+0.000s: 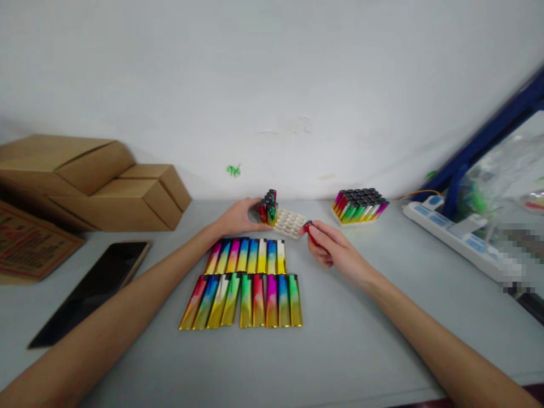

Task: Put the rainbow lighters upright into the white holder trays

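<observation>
My left hand [238, 216] rests against the left end of a white slotted tray [291, 222], fingers curled round the few lighters [268, 207] that stand in it. My right hand [330, 243] pinches a red lighter [309, 231] just beside the tray's right end. In front of the tray, several rainbow-coloured lighters lie flat in two rows, a far row [246, 256] and a near row [244, 300].
A second tray full of upright lighters [360, 205] stands at the back right. Cardboard boxes [93, 181] are stacked at the left, with a dark phone [91, 289] in front. A white power strip [454, 238] lies at the right.
</observation>
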Tool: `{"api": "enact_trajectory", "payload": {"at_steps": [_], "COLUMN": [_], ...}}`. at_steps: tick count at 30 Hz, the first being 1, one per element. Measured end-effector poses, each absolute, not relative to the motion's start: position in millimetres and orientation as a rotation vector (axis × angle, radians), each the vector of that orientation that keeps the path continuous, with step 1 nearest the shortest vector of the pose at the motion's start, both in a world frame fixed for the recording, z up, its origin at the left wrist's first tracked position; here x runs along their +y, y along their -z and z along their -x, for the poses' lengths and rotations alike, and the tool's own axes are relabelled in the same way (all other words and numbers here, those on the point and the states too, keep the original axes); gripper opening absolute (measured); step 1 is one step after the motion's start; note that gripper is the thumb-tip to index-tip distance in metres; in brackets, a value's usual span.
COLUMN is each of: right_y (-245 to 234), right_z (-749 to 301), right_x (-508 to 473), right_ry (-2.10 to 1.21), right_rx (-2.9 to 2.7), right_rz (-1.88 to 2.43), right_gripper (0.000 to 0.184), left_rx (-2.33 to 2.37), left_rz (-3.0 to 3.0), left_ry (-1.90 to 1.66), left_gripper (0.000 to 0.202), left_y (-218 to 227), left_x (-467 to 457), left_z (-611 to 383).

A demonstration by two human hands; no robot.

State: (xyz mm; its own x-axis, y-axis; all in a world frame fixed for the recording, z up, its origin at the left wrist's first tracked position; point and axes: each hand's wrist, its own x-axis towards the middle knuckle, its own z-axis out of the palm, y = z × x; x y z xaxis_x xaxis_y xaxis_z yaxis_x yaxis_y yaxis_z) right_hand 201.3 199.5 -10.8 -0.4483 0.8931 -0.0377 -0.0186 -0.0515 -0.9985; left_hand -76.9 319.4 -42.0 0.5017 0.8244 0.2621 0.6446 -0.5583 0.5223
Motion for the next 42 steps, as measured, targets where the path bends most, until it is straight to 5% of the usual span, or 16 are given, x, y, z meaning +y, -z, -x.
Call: {"api": "enact_trajectory", "payload": {"at_steps": [9,23,36,42], "right_y": [11.3,7.1,10.1,13.1], "right_z": [-199.6,-191.7,-190.7,-199.2], "right_x": [200.7,196.3,199.4,220.9], "right_ry": [-1.587,-1.503,-1.566,-1.497], "right_rx": [-1.344,-1.190,-1.189,-1.288], "right_rz": [1.035,1.202,1.146,0.904], "right_gripper": [0.056,0.037,0.054,0.049], "left_rx": [1.235,1.249,1.244,1.242], "left_rz": [-2.409,-2.409,-2.421,-2.428], "left_ry": [-0.683,-0.672,-0.672,-0.679], "left_gripper": [0.081,0.079,0.076,0.077], "left_y": [40.6,36.2,36.9,37.1], "left_x": [319.0,314.5,314.8,315.7], "left_z": [76.8,74.6,75.1,75.6]}}
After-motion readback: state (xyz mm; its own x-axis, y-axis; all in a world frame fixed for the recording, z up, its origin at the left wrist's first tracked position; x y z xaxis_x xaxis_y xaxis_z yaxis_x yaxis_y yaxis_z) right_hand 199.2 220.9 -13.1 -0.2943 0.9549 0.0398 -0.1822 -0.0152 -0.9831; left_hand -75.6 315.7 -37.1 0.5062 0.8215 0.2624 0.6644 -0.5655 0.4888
